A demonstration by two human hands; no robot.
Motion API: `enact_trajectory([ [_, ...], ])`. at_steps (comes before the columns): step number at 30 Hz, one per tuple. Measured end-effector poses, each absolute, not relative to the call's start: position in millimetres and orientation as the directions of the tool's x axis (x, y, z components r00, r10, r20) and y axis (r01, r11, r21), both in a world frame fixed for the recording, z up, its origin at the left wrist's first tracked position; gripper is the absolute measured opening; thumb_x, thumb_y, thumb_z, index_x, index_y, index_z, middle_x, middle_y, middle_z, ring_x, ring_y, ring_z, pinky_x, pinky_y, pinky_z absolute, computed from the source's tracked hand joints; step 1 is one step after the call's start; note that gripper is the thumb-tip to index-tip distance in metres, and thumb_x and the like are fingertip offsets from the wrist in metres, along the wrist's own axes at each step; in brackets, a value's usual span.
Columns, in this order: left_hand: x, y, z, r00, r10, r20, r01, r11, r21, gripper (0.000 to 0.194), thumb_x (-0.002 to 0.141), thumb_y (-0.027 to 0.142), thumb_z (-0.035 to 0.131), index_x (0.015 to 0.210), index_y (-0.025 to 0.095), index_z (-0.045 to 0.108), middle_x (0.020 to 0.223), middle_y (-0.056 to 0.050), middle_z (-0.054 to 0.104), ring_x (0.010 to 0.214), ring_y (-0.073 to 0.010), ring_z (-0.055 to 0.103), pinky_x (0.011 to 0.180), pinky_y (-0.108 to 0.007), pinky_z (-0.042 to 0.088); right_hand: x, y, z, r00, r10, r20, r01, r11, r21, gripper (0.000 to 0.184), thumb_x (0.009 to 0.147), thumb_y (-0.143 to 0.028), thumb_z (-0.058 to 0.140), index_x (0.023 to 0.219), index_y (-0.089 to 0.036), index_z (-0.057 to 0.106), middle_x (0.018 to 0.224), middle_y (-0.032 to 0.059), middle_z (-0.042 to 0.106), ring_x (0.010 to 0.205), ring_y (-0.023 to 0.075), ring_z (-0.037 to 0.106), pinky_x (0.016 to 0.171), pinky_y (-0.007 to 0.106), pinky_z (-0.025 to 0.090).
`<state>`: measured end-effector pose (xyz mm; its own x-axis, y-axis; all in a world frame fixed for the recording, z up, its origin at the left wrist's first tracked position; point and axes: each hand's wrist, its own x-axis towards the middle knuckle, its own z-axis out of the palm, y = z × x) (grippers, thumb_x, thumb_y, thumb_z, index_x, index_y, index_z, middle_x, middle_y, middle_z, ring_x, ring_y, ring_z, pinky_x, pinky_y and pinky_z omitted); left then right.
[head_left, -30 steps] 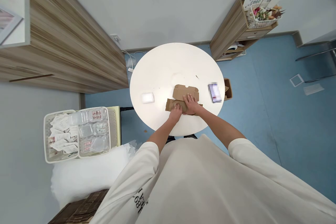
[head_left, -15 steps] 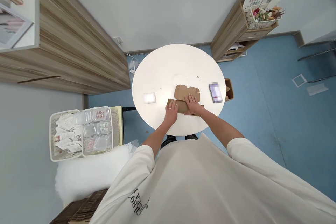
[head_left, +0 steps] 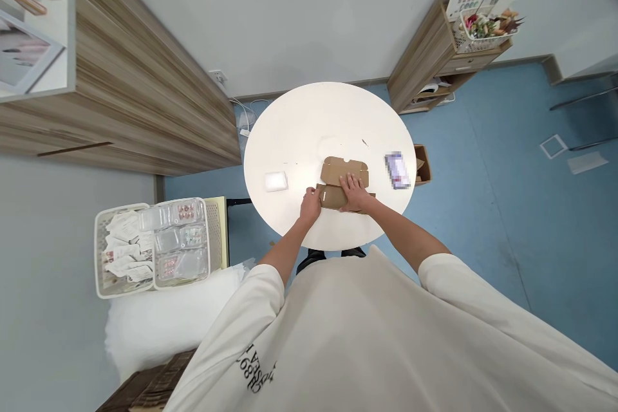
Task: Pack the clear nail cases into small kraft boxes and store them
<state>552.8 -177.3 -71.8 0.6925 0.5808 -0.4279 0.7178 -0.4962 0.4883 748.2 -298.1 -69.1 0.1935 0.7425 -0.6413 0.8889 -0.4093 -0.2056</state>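
Cardboard box (head_left: 334,175), brown and opened out flat along its creases, lies on the white table (head_left: 309,116), nearer the surface's near edge than its far edge and a little right of the middle. One panel, with rounded corners and a small notch, points toward the far edge; a second, darker panel lies on the near side of the fold, with a small pale mark close to its left end.

Right hand (head_left: 355,194) of mine rests open on the cardboard, palm down, fingers spread across the fold onto the far panel and thumb angled out toward the left over the near one. Left hand (head_left: 310,205) of mine is at the left end of the near panel, fingers curled in against the flap there; I cannot tell whether they pinch it or only touch it.

Toward the left edge of the surface, apart from my left hand, lies a small white packet (head_left: 275,181). Near the right edge sits a purple-and-white item (head_left: 397,170), too blurred for me to make out. A small dark scrap (head_left: 364,141) lies between the cardboard and the far edge.

Beyond the right edge, lower down, an open brown carton (head_left: 423,165) shows partly. Well off the left edge, a white basket (head_left: 208,244) holds clear plastic packs (head_left: 178,238).
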Motion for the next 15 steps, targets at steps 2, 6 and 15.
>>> enact_trajectory([
  [2,553,-177,-73,0.698,0.575,-0.427,0.714,-0.509,0.481,0.039,0.096,0.014,0.047,0.132,0.026,0.053,0.144,-0.011,0.044,0.107,-0.0233,0.062,0.084,-0.035,0.051,748,-298,-68,0.197,0.738,-0.645,0.889,-0.412,-0.201,0.146,0.062,-0.077,0.072,0.160,-0.014,-0.017,0.165,0.0148,-0.027,0.152,0.0410,-0.019,0.123,0.058,-0.001],
  [6,560,-180,-71,0.765,0.526,-0.371,0.643,-0.602,0.473,0.040,0.096,0.014,0.045,0.134,0.025,0.051,0.145,-0.012,0.048,0.109,-0.0255,0.062,0.090,-0.038,0.050,748,-299,-69,0.201,0.742,-0.640,0.890,-0.411,-0.196,0.147,0.062,-0.077,0.072,0.161,-0.014,-0.017,0.164,0.0138,-0.029,0.152,0.0406,-0.020,0.123,0.058,-0.002],
  [15,564,-200,-53,0.820,0.522,-0.233,0.546,-0.594,0.590,0.054,0.100,0.039,0.046,0.147,0.017,0.028,0.135,-0.016,0.060,0.112,-0.0295,0.065,0.089,-0.040,0.050,750,-301,-79,0.188,0.755,-0.628,0.887,-0.405,-0.221,0.147,0.063,-0.082,0.066,0.159,-0.015,-0.022,0.162,0.0079,-0.034,0.150,0.0408,-0.026,0.122,0.059,-0.005],
])
